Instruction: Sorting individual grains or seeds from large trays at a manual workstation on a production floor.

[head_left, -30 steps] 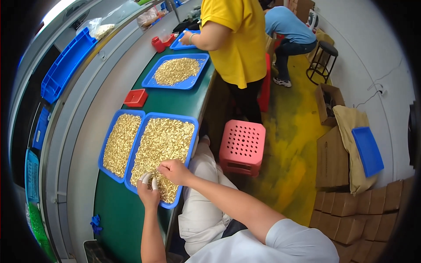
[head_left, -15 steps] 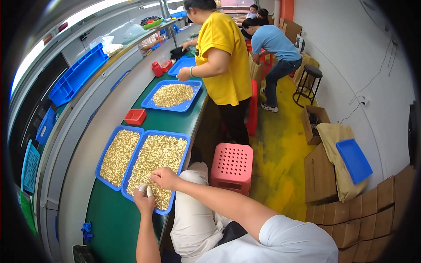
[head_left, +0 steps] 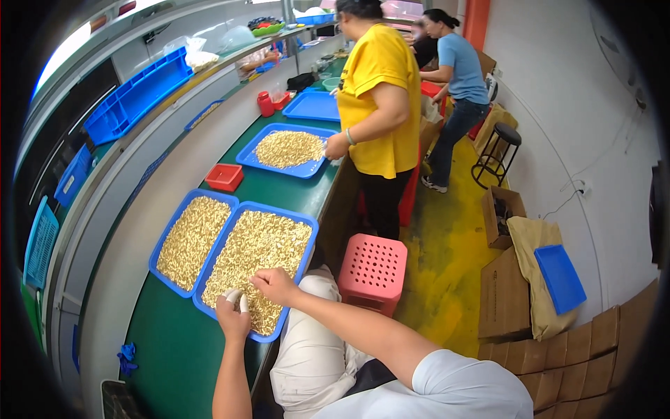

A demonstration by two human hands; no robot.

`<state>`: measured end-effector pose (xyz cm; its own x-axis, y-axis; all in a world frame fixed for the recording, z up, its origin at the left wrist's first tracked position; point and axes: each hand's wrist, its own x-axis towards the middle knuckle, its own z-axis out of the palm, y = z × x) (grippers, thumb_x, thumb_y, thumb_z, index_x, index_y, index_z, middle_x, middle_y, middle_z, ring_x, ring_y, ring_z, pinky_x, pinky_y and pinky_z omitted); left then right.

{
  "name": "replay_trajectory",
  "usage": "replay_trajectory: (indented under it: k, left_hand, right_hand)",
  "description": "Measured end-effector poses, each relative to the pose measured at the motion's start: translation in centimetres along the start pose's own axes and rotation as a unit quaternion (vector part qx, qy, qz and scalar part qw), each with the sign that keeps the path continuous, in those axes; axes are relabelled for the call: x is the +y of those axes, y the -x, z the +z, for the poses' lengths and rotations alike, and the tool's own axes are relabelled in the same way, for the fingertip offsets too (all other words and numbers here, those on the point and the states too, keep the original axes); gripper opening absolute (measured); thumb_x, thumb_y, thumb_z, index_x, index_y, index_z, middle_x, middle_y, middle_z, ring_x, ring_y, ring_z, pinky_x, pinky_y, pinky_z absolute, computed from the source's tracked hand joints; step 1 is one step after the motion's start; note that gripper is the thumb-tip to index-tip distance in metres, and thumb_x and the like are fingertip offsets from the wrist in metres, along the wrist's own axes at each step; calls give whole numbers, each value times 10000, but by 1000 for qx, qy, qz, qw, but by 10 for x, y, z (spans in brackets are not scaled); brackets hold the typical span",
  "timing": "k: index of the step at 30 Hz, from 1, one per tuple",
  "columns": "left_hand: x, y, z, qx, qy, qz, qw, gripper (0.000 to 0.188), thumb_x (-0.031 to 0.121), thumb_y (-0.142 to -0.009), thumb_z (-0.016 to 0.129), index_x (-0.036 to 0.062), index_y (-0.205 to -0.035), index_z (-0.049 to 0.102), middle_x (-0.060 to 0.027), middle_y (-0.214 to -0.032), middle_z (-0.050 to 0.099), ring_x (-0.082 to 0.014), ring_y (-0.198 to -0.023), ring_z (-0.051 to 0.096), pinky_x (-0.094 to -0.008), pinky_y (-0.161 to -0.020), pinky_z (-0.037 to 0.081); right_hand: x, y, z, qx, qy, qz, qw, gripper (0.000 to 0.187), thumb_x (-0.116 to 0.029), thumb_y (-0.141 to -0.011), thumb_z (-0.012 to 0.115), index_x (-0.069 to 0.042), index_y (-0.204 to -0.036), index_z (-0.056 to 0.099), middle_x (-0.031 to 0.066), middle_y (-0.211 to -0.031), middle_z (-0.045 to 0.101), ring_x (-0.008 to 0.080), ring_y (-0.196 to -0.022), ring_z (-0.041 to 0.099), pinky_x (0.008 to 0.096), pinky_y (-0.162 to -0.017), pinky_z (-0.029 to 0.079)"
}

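A blue tray (head_left: pixel 313 225) full of small gold-coloured metal pieces (head_left: pixel 262 241) lies on the green table before me. Over its near end, my left hand (head_left: pixel 234 320) has white coverings on its fingertips, the fingers curled together close above the pieces. Just right of it, my right hand (head_left: pixel 276 286) is closed in a pinch over the same tray. Whatever either hand pinches is too small or hidden to make out. Touching this tray on the left is a second blue tray (head_left: pixel 155 255), also filled with gold-coloured pieces.
Farther along the green table (head_left: pixel 157 342) are a red box (head_left: pixel 225 177), another blue tray (head_left: pixel 244 155) of pieces and a red bottle (head_left: pixel 265 104). A person in yellow (head_left: pixel 380 91) stands there; one in blue (head_left: pixel 464 77) is beyond. A pink stool (head_left: pixel 373 262) and cartons (head_left: pixel 504 293) stand right.
My view has shifted slightly; both my hands stay over the near end of the tray. The person in yellow now has a hand at the farther tray's corner. The person in blue has straightened up.
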<state>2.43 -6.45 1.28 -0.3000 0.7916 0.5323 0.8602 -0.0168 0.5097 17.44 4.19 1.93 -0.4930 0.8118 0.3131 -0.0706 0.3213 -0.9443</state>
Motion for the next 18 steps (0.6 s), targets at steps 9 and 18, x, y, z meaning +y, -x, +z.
replay_trajectory:
  k: [9,18]
  left_hand:
    - [4,-6,5,-11,-16,18,1000,214,98,-811,724,9,-1003,701,-165,-1061,671,-352,-989,627,-409,-883,500]
    - [-11,-59,13,-110,-17,11,994,341,181,-866,702,37,-1171,654,-182,-1285,592,-368,-1185,548,-442,-1020,434]
  right_hand:
    - [22,5,-8,14,-26,30,999,267,-173,-960,612,9,-765,632,42,-600,556,88,-561,480,295,-524,408]
    - [16,15,-12,41,-132,30,990,255,-176,-998,578,7,-833,641,15,-698,623,80,-606,559,231,-557,448]
